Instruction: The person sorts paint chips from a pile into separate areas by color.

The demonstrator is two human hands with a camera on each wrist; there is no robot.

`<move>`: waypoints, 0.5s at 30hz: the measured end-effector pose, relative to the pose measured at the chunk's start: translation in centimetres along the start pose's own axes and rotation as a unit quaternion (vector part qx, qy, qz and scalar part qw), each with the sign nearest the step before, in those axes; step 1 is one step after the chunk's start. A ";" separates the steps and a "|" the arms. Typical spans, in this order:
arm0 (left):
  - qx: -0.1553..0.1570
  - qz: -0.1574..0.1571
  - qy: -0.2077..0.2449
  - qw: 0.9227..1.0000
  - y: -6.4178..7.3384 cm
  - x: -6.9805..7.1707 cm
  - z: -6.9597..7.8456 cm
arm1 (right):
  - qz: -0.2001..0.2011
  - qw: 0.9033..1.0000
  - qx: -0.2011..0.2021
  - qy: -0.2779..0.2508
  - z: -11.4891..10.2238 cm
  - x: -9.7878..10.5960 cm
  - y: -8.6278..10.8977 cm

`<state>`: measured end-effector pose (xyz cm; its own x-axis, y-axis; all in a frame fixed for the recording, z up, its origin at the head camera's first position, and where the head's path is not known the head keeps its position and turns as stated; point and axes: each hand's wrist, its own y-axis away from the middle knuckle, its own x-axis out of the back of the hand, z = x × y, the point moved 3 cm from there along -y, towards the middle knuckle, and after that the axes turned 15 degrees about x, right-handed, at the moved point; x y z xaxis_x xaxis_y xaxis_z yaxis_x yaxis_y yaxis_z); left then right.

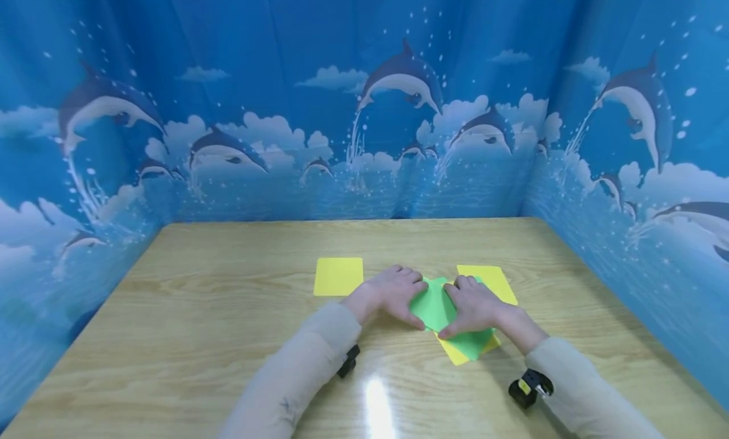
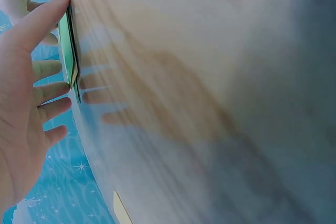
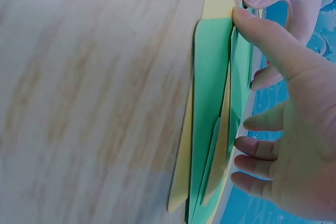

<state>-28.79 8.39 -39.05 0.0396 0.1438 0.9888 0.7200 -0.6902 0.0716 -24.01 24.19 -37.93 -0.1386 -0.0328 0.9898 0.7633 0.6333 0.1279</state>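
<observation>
Several green cards (image 1: 435, 303) lie loosely overlapped with yellow cards (image 1: 459, 355) on the wooden table, between my two hands. My left hand (image 1: 393, 295) touches the left side of the pile, its thumb at the near edge and its fingers spread toward the far side. From the right, my right hand (image 1: 473, 305) rests over the pile with thumb and fingers apart. In the right wrist view, green cards (image 3: 210, 72) and yellow ones stick out at different angles beside the right thumb. How many cards are stacked is hidden.
One yellow card (image 1: 338, 276) lies flat left of the pile. Another yellow card (image 1: 490, 282) lies just behind the right hand. The table (image 1: 188, 312) ends at a blue dolphin curtain (image 1: 273, 97) at the back and sides. Dark wrist cameras hang under both sleeves.
</observation>
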 end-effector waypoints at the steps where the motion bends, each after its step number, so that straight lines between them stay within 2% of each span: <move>1: 0.000 -0.002 0.003 1.000 0.0 0.0 0.0 | 0.003 1.000 0.002 0.000 0.0 0.0 0.0; 7: 0.003 -0.008 0.014 1.000 0.0 -0.1 0.0 | 0.019 1.000 0.009 -0.004 0.0 -0.1 0.1; 15: 0.004 -0.017 0.016 1.000 -0.1 -0.1 -0.1 | 0.025 0.998 0.013 -0.059 0.1 -0.3 0.3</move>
<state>-28.89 8.38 -39.13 -0.0061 0.1439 0.9896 0.7257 -0.6802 0.1034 -23.82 24.52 -38.16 -0.1759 0.0890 0.9804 0.7542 0.6523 0.0761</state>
